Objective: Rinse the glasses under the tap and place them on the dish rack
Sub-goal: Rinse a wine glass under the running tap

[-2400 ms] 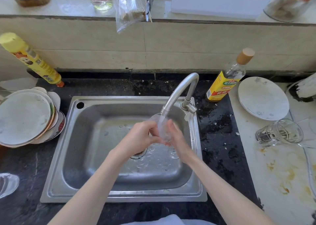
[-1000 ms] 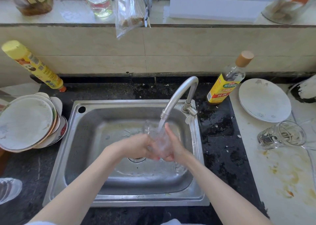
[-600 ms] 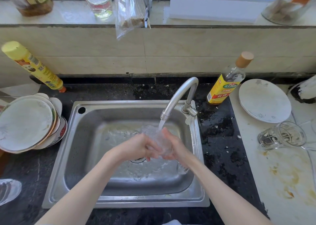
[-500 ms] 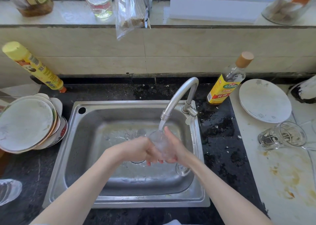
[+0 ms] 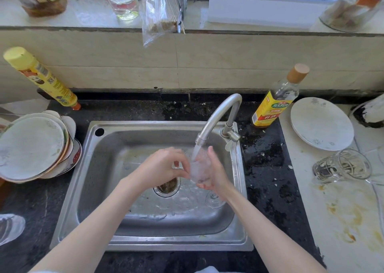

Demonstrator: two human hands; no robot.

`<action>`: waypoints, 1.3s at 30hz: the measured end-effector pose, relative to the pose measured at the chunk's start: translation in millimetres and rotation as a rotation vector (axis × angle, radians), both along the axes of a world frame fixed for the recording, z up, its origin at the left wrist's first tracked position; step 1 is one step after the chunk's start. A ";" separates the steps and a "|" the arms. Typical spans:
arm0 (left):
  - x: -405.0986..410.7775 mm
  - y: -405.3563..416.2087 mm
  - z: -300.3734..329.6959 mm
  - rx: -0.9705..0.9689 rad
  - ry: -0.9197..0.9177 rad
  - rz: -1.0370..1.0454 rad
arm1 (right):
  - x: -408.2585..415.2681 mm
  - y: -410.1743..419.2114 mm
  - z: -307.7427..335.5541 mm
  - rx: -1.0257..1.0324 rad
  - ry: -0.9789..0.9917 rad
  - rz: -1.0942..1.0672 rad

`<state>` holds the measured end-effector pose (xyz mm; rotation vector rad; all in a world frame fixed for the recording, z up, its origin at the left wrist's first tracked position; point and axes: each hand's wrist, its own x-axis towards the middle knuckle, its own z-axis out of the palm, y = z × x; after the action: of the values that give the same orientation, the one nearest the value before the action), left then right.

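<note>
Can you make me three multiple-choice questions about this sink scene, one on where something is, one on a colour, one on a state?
1. Where does the clear tumbler lying on its side rest?
A. in the sink
B. on the pale counter right of the sink
C. on the window ledge

2. What colour is the cap of the tall spray can left of the sink?
A. yellow
B. red
C. blue

3. What is the curved steel tap doing?
A. shut off
B. running onto the clear stemmed glass
C. running into a pot

Key: 1 B, it lies beside the white plate. 2 A, the top is plainly yellow. 3 B, the stream lands on the glass, which the right hand cradles while the left hand touches it.
</note>
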<state>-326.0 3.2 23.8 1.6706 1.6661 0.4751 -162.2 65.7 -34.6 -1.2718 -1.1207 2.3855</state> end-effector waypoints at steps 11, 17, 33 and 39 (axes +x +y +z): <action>17.4 -1.8 6.9 0.205 0.096 -0.045 | 1.2 0.9 14.6 0.128 -0.133 -0.011; 28.6 8.5 13.9 -0.247 0.155 -0.177 | -4.7 -5.1 28.1 0.268 -0.155 -0.057; 22.0 2.5 20.2 -0.414 0.017 -0.315 | -6.5 -4.3 1.9 0.036 -0.175 0.219; 18.4 4.0 18.9 -0.166 -0.079 0.066 | -5.2 -5.9 7.2 0.175 0.007 0.172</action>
<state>-307.6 7.3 42.7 1.4625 1.6596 0.4174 -167.5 59.8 -27.4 -1.1516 -1.4551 2.3441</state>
